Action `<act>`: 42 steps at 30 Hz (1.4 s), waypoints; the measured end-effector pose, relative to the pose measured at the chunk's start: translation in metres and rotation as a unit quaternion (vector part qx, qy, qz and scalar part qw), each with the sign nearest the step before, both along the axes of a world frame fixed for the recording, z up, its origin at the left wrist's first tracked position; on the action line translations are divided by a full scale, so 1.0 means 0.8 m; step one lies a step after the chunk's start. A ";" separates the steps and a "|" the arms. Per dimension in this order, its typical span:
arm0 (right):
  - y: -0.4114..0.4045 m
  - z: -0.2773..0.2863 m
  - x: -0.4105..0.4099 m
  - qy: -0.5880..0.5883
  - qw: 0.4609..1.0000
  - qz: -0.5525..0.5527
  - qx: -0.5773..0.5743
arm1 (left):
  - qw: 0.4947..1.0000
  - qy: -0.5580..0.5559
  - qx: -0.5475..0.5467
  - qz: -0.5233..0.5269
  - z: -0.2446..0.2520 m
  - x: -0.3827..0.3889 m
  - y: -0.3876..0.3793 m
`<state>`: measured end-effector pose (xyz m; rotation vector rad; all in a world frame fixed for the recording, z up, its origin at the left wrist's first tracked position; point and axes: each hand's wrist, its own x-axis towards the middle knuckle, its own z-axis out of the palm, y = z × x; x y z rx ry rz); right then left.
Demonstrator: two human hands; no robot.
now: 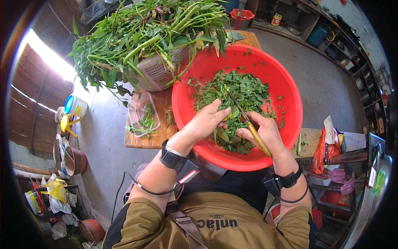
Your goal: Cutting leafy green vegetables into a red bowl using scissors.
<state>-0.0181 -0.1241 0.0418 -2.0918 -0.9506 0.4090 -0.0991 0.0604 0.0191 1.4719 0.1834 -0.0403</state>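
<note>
A large red plastic basin (289, 90) stands before me with chopped green leaves (250, 88) spread over its bottom. My left hand (203, 119) is over the basin's near left part, its fingers closed around a bunch of green leaves and stems (228, 116). In my right hand (269, 129) is a cutting tool (258, 138) with a yellow handle and a narrow dark blade. Its blade points away from me, beside the bunch in my left hand. Whether it is a knife or scissors seen edge-on, I cannot tell.
A perforated plastic basket (152, 70) heaped with leafy green stems (149, 34) stands beyond the basin, to the left. On the wooden table (149, 142) a clear plastic tray (144, 113) holds a few sprigs. At right, a red plastic bag (321, 152) hangs near a black-handled knife (326, 152).
</note>
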 end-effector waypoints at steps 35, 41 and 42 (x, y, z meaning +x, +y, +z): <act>-0.001 -0.012 0.005 -0.005 0.999 -0.021 -0.028 | 0.999 -0.012 0.009 0.033 0.004 0.003 -0.009; -0.003 -0.004 0.009 0.077 0.996 -0.034 -0.011 | 0.995 -0.001 -0.037 0.094 0.003 0.006 -0.002; -0.002 -0.008 0.009 0.018 1.000 -0.004 -0.007 | 0.994 -0.002 -0.063 0.095 -0.002 0.007 0.001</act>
